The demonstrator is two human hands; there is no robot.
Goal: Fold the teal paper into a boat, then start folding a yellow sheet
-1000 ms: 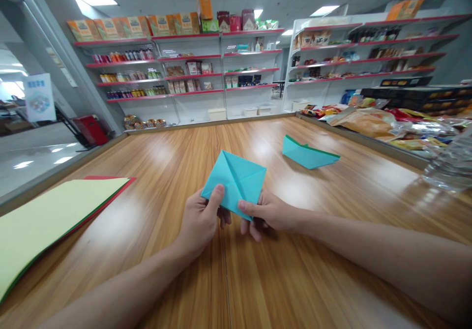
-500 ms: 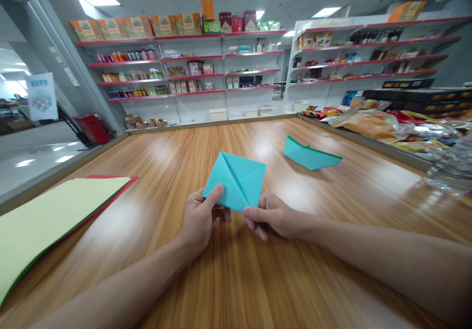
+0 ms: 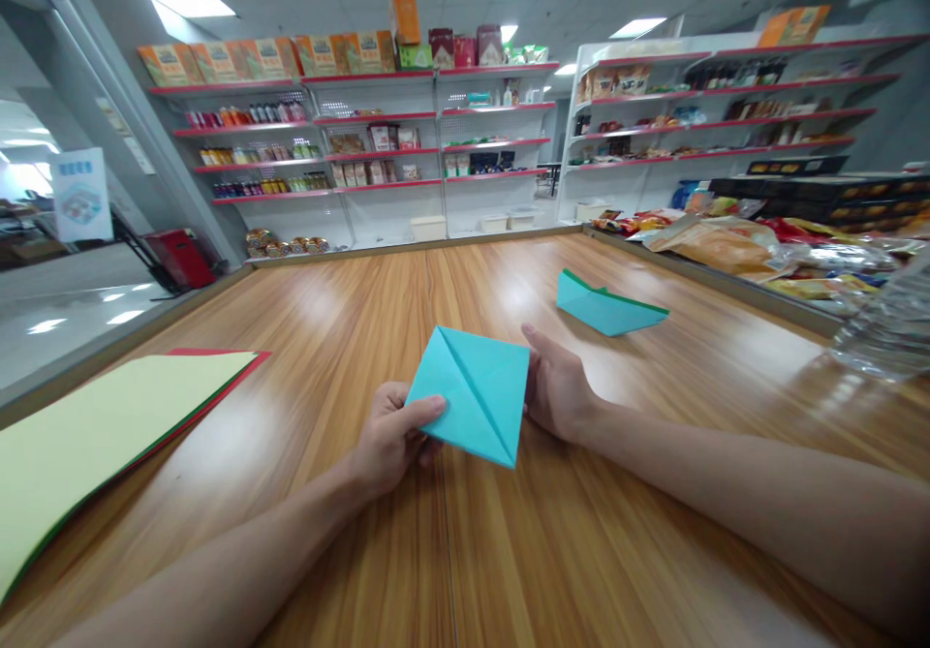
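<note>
Where the left hand [image 3: 388,440] is: blue paper [image 3: 476,391] is clamped by the fingers!
Right hand [image 3: 565,391]: fingers and thumb are parted.

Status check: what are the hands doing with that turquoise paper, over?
Left hand gripping folded turquoise paper. Right hand at its right edge, thumb off it. Boat-shaped paper farther back, apart from both hands.
</note>
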